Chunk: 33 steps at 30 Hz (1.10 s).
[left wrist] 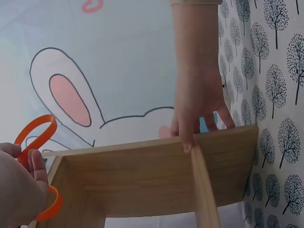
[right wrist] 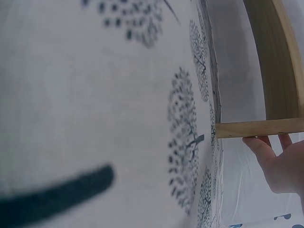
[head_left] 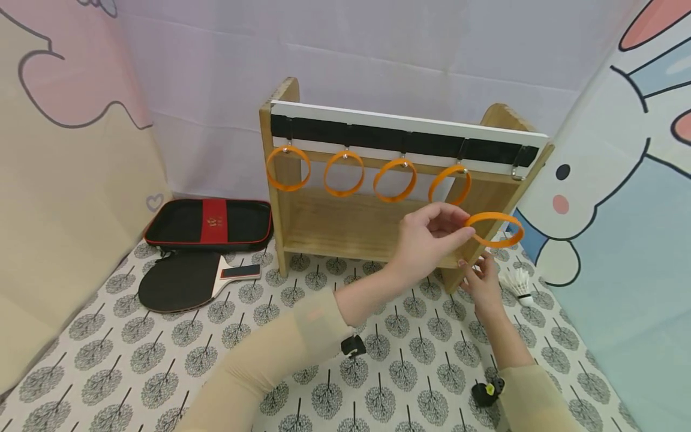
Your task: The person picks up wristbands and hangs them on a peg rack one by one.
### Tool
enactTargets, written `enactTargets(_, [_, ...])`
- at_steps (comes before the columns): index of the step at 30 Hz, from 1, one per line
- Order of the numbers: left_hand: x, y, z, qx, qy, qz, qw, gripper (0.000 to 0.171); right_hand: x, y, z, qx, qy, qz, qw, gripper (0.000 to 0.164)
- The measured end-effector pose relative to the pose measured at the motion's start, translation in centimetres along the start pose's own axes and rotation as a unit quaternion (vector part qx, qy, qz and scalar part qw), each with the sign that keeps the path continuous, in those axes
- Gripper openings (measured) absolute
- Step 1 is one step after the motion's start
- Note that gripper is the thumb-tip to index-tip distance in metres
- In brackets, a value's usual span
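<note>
My left hand pinches an orange ring between thumb and fingertips, in front of the right end of a small wooden shelf. In the left wrist view the same ring stands tilted at the fingertips. Low on the shelf's right side panel, my right hand grips the wood, one digit over the front edge and the others on the outer face. Similar orange rings hang from several metal hooks along the black strip. The rightmost hook carries no ring.
To the left, a black case with a red band lies behind a table tennis bat. A white shuttlecock lies right of my right hand. Tree-patterned cloth covers the table, and printed curtains enclose the sides and back.
</note>
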<state>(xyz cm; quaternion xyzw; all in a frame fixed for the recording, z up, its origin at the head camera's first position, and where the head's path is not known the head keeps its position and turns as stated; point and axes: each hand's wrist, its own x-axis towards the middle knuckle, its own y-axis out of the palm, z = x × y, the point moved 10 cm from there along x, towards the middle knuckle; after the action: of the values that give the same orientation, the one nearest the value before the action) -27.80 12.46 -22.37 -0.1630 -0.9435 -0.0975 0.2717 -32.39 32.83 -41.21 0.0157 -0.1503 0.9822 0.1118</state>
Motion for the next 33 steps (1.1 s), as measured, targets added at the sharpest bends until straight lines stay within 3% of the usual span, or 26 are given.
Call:
enactTargets(8, [0.7,1.2,0.5,-0.040,0.000,-0.032,0.9987,0.023,-0.2,0.1,0.1,0.006,0.004,0.001,1.000,0.058])
enactTargets(13, [1.2,1.5,0.9,-0.070,-0.031,-0.055,0.9955,0.023,-0.1,0.2,0.4,0.003,0.004,0.005,1.000,0.058])
enactTargets(17, [1.8,1.9,1.5,-0.137,-0.069,-0.069,0.9857,0.021,0.1,0.2,0.3,0.001,0.002,0.006,1.000,0.057])
enactTargets(22, [2.4,2.5,2.3,-0.205,-0.089,-0.084,0.9712,0.023,0.1,0.2,0.2,0.011,0.002,0.004,1.000,0.057])
enactTargets(27, [2.4,2.7,3.3,-0.199,-0.105,-0.099,0.9694,0.025,-0.1,0.2,0.3,0.015,0.003,0.003,1.000,0.057])
enactTargets(33, [2.1,2.6,3.8,-0.138,-0.105,-0.093,0.9806,0.023,-0.1,0.1,0.3,-0.004,0.002,-0.003,1.000,0.059])
